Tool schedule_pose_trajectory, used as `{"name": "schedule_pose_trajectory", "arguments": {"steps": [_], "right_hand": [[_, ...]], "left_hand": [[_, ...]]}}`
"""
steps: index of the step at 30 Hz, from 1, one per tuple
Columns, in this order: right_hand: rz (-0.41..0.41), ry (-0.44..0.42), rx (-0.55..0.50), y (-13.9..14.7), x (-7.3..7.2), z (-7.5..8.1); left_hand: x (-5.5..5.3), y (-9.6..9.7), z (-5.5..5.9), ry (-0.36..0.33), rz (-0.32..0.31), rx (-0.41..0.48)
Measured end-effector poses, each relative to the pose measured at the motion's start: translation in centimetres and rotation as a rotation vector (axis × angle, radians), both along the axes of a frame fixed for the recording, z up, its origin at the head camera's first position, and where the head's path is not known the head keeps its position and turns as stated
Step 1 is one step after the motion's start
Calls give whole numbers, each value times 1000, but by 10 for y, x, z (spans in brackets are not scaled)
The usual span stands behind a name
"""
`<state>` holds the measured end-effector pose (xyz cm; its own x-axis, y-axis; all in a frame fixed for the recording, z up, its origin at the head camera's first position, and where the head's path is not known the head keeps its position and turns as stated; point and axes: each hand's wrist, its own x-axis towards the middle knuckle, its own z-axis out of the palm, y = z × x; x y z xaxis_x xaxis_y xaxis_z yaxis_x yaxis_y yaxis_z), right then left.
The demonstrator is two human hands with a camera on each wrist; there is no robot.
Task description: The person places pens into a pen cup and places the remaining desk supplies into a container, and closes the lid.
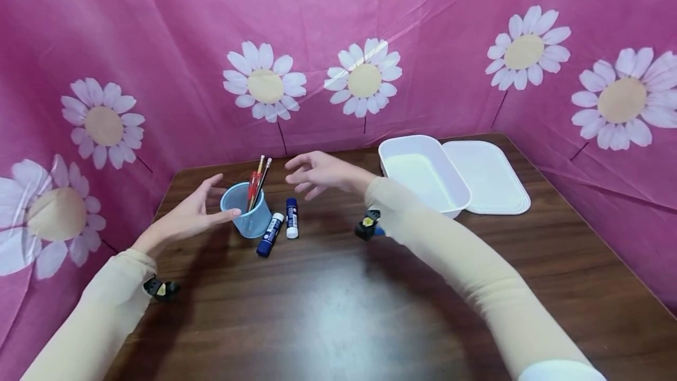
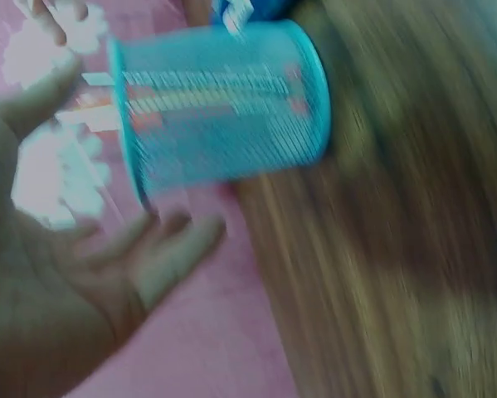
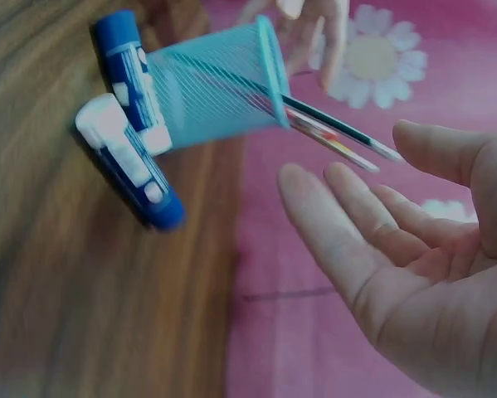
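Cream sleeves [image 1: 460, 251] foremost, left hand [image 1: 191, 211] and right hand [image 1: 324, 172] both released and loosely spread, flanking an upright light-blue mesh pencil cup [image 1: 251, 222], left-hand contact with it unclear, two blue-and-white glue sticks [image 1: 270, 234] lying just beside it, pencils [image 1: 265, 173] leaning inside.

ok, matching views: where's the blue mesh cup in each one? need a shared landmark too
Head: blue mesh cup upright, left of centre, a bit below mid-height.
Left wrist: top middle, turned sideways by the camera angle, mouth to picture left.
Right wrist: top, left of centre, sideways, mouth to picture right.
Shared landmark: pencils poking out of its mouth.
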<state>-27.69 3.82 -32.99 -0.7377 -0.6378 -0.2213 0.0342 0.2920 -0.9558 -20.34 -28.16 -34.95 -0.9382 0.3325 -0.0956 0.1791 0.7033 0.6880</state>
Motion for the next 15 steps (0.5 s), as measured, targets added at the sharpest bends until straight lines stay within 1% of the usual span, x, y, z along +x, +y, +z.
{"name": "schedule_pose_trajectory", "arguments": {"steps": [2,5,7,10,12,13,15], "right_hand": [[-7,66,27,17,0,9],[-31,158,38,46,3,18],[-60,208,30,67,6,21],[-120,269,34,103,11,22],[-159,319,79,127,15,20],[-174,351,101,140,17,18],[-208,428,170,168,23,14]], "left_hand": [[6,4,5,-11,60,-4],[16,9,5,-47,124,6],[21,8,1,-111,131,22],[25,5,-8,-235,122,39],[27,3,-14,-314,124,39],[28,3,-18,-342,124,44],[29,5,-25,-377,120,54]]}}
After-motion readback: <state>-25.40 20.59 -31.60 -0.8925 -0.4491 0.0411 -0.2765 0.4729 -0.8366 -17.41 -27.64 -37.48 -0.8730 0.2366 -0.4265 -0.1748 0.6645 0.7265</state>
